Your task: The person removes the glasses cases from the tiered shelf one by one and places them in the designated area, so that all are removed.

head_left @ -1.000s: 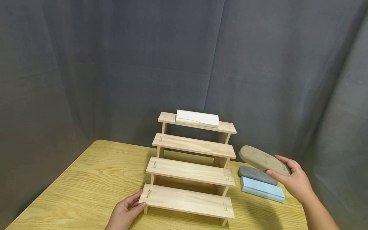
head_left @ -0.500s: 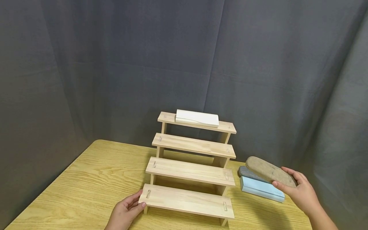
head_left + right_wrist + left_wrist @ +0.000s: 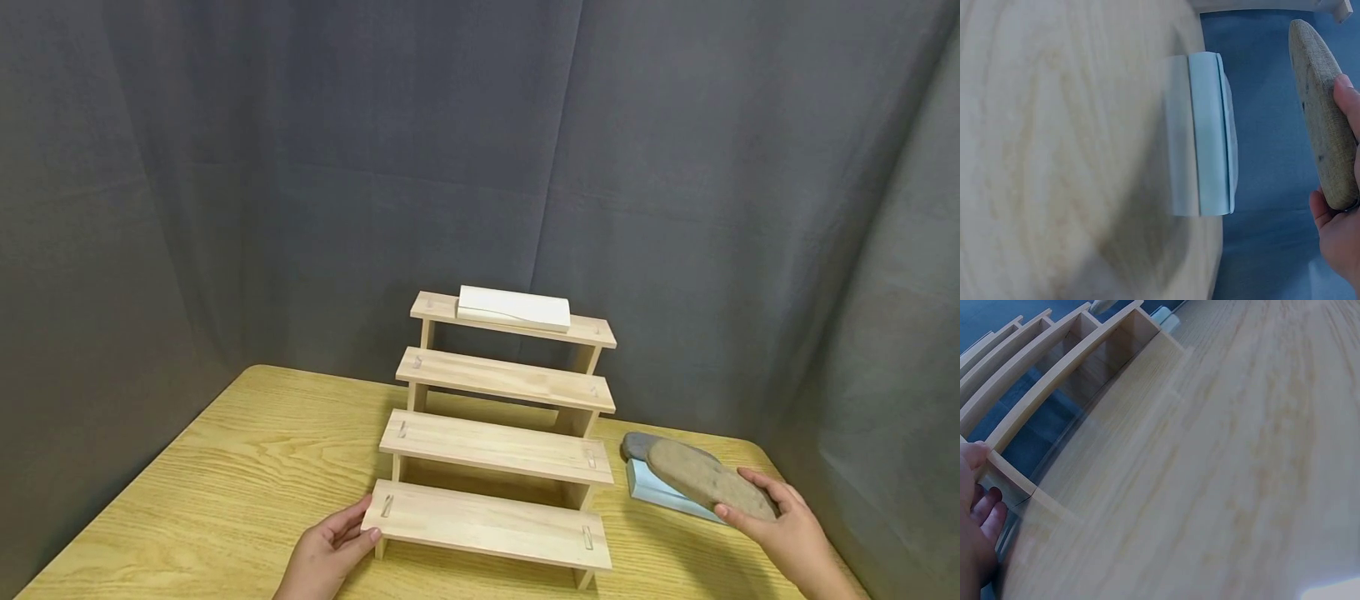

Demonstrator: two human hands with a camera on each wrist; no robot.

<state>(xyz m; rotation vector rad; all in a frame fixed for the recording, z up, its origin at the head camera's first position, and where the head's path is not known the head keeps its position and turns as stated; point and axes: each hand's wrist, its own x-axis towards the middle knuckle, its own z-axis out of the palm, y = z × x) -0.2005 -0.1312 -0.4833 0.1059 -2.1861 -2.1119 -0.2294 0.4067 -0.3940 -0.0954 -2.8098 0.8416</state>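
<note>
My right hand grips one end of a brown glasses case, thumb on the near side and fingers on the far side. In the right wrist view the brown case is held up above the table. Below it lie a light blue glasses case and a dark grey one, both partly hidden by it. My left hand pinches the left end of the lowest step of a four-tier wooden display stand, thumb at the top edge. On the top tier lies a white glasses case.
The stand is on a wood-grain table, whose right edge runs close by my right hand. A dark grey curtain hangs behind the table and along both sides.
My right hand has moved the brown glasses case down and to the right, closer over the light blue one. My left hand and the stand have stayed put.
</note>
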